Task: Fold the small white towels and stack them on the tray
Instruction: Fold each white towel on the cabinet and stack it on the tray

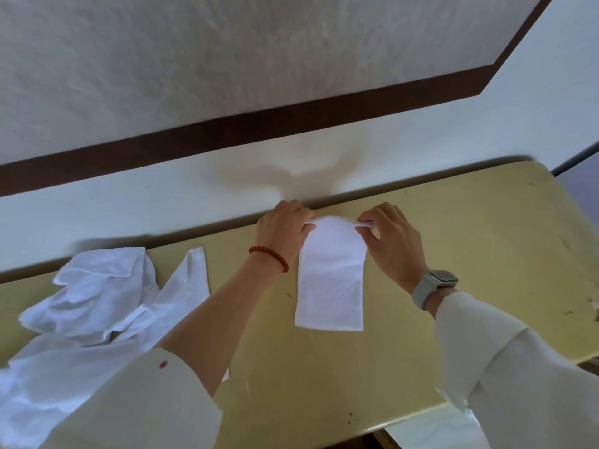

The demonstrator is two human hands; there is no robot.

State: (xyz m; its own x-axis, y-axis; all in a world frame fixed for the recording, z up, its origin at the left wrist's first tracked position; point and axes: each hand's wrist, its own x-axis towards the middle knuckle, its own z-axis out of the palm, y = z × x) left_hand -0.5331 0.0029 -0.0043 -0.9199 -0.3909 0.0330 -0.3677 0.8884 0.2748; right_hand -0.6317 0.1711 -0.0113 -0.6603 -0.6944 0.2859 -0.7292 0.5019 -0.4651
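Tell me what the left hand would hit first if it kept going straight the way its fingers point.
The left hand, pinching the far end of the folded towel, points away toward the wall. It would likely meet the wall just past the table edge; depth is unclear.

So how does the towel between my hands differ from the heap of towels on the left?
The narrow folded white towel lies flat as a neat strip; the crumpled white towel heap is loose and rumpled. Both hands pinch the strip's far corners; nothing holds the heap. Both are white cloth on the yellow table.

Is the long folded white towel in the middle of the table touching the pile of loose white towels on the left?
Apart. The head view shows bare yellow table between folded towel and pile.
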